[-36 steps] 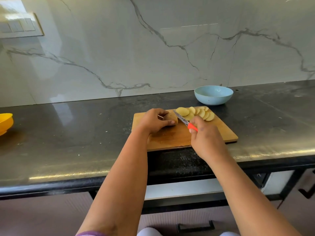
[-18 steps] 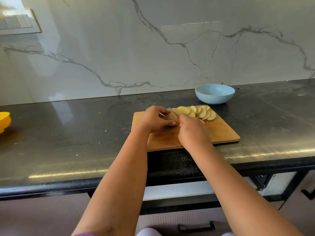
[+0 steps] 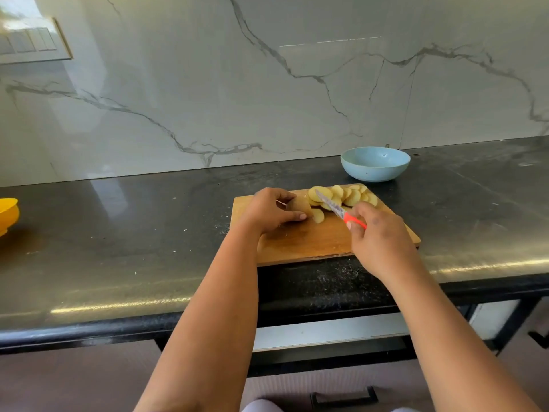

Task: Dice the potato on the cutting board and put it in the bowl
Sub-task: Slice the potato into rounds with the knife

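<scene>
Knife (image 3: 332,207) lifted right off potato (image 3: 300,207); fresh slice (image 3: 318,215) fallen.

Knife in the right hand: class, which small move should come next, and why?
Probably bring the knife back down beside the potato end that the left hand holds, for another slice. The blade is lifted over the slices, and the bowl shows no potato.

a dark polished counter (image 3: 118,233) carries a wooden cutting board (image 3: 297,245), a blue bowl (image 3: 375,171) and a yellow dish (image 3: 7,214).
</scene>
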The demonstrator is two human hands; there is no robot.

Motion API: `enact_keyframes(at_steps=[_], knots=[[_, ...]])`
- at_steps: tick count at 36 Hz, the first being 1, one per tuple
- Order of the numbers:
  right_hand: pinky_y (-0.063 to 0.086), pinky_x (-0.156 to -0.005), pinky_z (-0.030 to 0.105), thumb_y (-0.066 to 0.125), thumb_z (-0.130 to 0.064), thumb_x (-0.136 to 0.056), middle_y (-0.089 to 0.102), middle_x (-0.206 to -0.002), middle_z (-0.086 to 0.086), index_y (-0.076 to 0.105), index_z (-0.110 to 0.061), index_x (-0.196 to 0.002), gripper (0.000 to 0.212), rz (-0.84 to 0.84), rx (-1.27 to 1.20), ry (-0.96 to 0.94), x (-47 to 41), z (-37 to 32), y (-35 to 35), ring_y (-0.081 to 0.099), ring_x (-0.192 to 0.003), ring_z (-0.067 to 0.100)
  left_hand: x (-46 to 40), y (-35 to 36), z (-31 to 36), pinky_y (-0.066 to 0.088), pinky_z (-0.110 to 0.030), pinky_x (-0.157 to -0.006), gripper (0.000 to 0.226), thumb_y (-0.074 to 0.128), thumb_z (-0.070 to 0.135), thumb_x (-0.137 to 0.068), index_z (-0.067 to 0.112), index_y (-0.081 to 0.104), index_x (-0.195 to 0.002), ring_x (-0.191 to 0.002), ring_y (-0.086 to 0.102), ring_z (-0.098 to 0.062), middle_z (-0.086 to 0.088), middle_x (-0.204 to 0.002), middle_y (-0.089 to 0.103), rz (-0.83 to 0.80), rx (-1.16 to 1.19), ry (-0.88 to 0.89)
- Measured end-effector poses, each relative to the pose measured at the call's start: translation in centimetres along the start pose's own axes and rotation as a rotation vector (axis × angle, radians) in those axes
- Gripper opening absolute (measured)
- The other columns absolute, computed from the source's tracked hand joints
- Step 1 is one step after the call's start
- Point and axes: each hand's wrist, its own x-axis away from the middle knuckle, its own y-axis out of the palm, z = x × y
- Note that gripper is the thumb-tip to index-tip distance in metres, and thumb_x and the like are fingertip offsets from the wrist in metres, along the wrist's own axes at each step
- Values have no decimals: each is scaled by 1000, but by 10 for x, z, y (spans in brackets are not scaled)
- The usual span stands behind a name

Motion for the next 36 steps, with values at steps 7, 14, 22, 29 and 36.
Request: enact_keyframes(at_steps=[7,14,22,29,36], knots=[[44,-48,27,52,-17,-98,62,-77,-3,61,-17,-105,12,40,-68,-116,3,-10,21,54,-61,9,1,1,0,43,-21,-80,63,85,33,-72,15,62,-127,-99,57,-10,3,-118,65,40,-12,17],[46,-48,32,50,-17,-98,62,-72,0,60,-18,-101,11,68,-49,-142,7,-9,38,54,-58,10,-2,2,-2,48,-23,-83,62,86,35,-71,14,63,-125,-102,60,-13,0,-118,66,56,-22,21],[42,-48,30,46,-17,-99,57,-69,-2,56,-19,-104,11,-17,60,-123,-16,-20,38,52,-58,12,-1,-1,2,48,-14,-65,54,87,33,-69,17,66,-116,-91,63,-9,6,-105,66,49,-11,5],[42,-59,29,45,-17,-100,48,-79,-5,49,-21,-124,25,-190,170,-3,-38,-42,37,52,-75,13,-4,0,-1,55,-24,-77,53,90,30,-66,16,69,-113,-90,63,-10,5,-105,68,61,-20,17],[46,-65,30,52,-11,-96,59,-102,3,48,-21,-130,36,-326,221,69,-41,-51,23,56,-85,18,-2,2,0,59,-32,-80,55,91,28,-65,15,69,-114,-91,65,-11,5,-104,69,70,19,18]])
